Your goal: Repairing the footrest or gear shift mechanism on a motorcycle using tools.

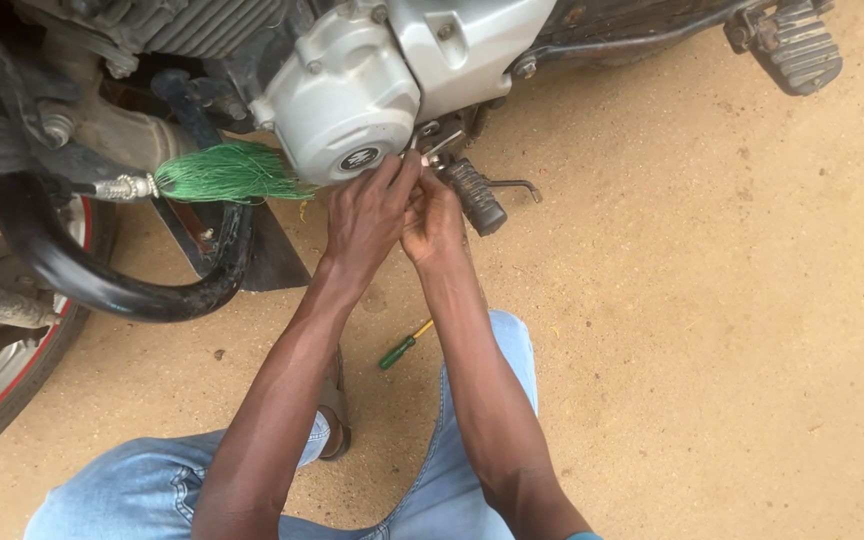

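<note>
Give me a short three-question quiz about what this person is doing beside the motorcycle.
1. True or false: both hands are at the silver engine cover.
2. What lies on the sandy ground between the person's forearms?
A. a hammer
B. a green-handled screwdriver
C. a spanner
3. What colour is the bundle of strands left of the engine cover?

Key:
1. True. The left hand and right hand meet at the cover's lower edge, next to the black footpeg.
2. B, the green-handled screwdriver.
3. Green.
</note>
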